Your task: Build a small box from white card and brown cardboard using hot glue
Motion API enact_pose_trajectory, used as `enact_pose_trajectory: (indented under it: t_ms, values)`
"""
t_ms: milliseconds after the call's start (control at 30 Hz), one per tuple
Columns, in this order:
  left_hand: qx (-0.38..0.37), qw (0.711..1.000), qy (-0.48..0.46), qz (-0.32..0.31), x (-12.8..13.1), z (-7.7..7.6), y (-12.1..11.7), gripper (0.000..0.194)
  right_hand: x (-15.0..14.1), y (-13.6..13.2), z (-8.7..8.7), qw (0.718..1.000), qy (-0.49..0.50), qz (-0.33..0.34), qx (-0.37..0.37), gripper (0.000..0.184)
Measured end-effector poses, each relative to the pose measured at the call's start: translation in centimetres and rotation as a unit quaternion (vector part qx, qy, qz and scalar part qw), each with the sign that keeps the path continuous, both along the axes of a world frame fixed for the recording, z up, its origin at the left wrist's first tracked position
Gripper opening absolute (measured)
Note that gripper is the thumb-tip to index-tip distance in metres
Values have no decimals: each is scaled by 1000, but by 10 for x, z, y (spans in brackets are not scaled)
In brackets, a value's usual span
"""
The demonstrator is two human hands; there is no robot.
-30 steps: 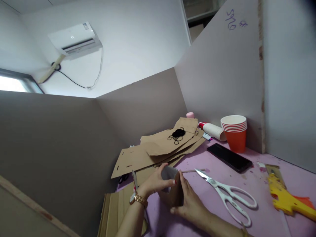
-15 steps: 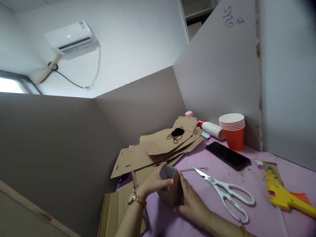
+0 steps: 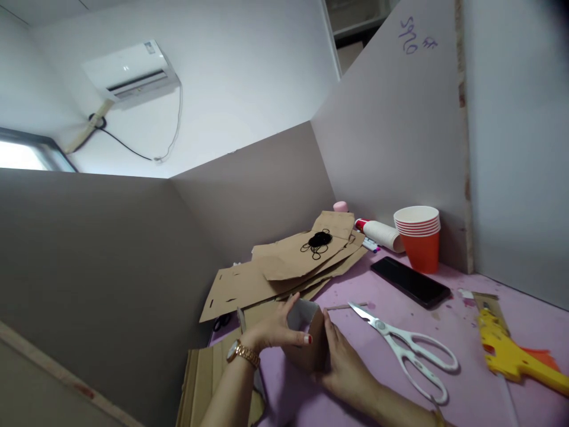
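Note:
A small open-topped cardboard box [image 3: 313,344], brown outside and grey inside, stands between my hands over the pink tabletop. My left hand [image 3: 276,327], with a gold watch on the wrist, grips its left side, fingers at the far edge and thumb across the near opening. Against its right wall, my right hand [image 3: 344,359] presses with the fingers up the side and the thumb low at the near corner. The box's far and left walls are partly hidden by my left hand. White-handled scissors [image 3: 402,341] lie open just right of my right hand.
Behind the box lie stacked cardboard sheets [image 3: 244,284] with a black cord bundle [image 3: 320,239] on top. More cardboard [image 3: 202,379] is at left. On the right are a phone [image 3: 409,281], stacked red paper cups [image 3: 418,240] and a yellow glue gun [image 3: 507,347]. Grey partitions [image 3: 391,136] surround the table.
My left hand has shifted slightly left, and its thumb sits a little lower over the box opening. The right hand stays at the box's side.

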State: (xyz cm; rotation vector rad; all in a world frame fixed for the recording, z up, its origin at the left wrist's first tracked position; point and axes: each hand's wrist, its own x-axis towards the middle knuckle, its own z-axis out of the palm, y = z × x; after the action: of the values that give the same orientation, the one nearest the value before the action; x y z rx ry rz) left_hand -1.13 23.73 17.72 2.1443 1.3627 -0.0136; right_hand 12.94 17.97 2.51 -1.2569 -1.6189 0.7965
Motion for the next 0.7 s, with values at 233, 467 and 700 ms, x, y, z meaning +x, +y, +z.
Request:
enact_pose_trajectory:
  t_ms: [233,467,700]
  values:
    - [-1,1000,-10,8,-2,-1,0,117,2,-1,4,1000,0,9,-5,114]
    - [-1,1000,-26,12,-2,-2,-1,112,-2,1,1,1000,19,-14,-11,120]
    - [-7,999,-36,16,-2,-1,-4,114,8,0,3,993,116,-7,-37,112]
